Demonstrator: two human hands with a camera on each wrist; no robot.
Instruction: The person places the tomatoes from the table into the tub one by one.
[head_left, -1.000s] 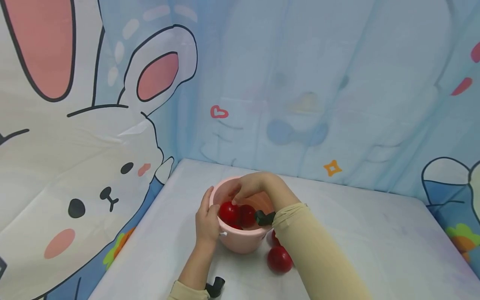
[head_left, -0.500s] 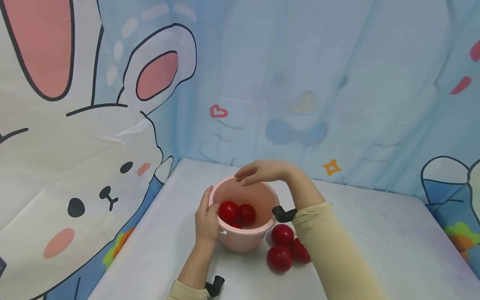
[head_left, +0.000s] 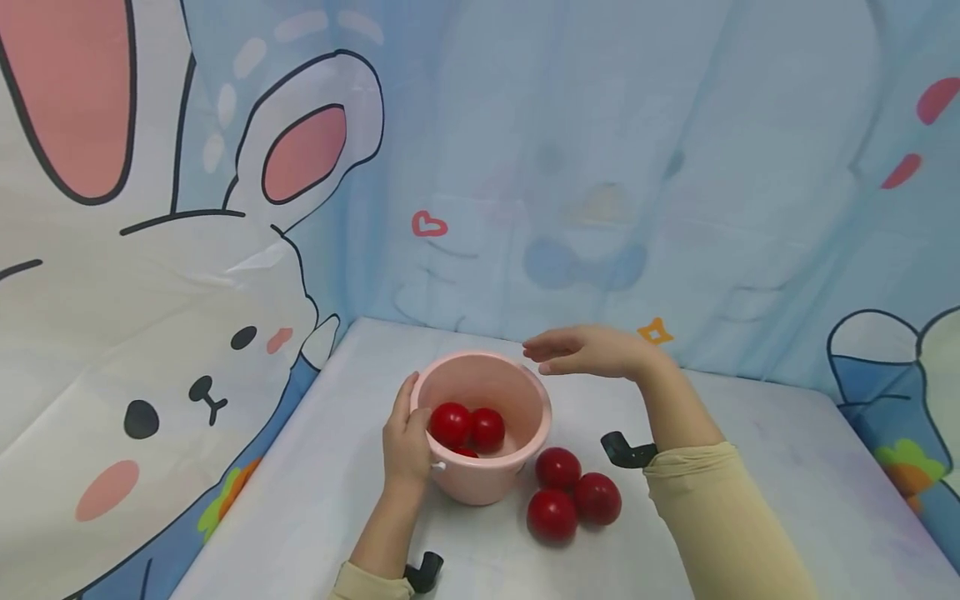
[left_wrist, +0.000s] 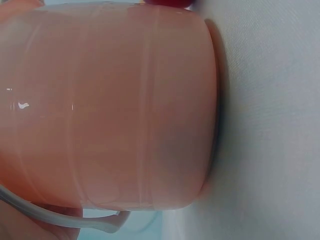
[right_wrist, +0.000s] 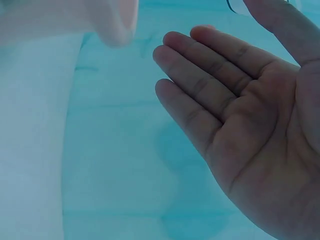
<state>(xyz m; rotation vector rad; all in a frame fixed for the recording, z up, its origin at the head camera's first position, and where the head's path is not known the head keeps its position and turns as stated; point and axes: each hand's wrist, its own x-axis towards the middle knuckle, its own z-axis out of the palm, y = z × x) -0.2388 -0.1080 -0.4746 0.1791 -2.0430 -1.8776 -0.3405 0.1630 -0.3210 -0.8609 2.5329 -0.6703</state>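
A pink bucket (head_left: 480,483) stands upright on the white table. My left hand (head_left: 407,442) holds its left side, thumb at the rim and fingers along the outer wall. In the left wrist view the bucket (left_wrist: 115,105) fills most of the picture, its grey handle (left_wrist: 60,217) hanging beside the fingers. Inside lie smooth red balls (head_left: 450,425), one of them mostly hidden by the near rim. Right of the bucket, three more red balls (head_left: 597,499) sit close together. My right hand (head_left: 592,350) hovers beyond the bucket's right rim, fingers straight and palm (right_wrist: 265,125) bare.
The white table (head_left: 750,483) meets a blue printed curtain (head_left: 637,167) at the back. A rabbit-patterned cloth (head_left: 187,333) borders the left side. Black wrist mounts (head_left: 628,451) stick out from both forearms.
My right hand has come up out of the bucket and moved right, leaving the red balls inside and uncovering those on the table. The left hand keeps its hold.
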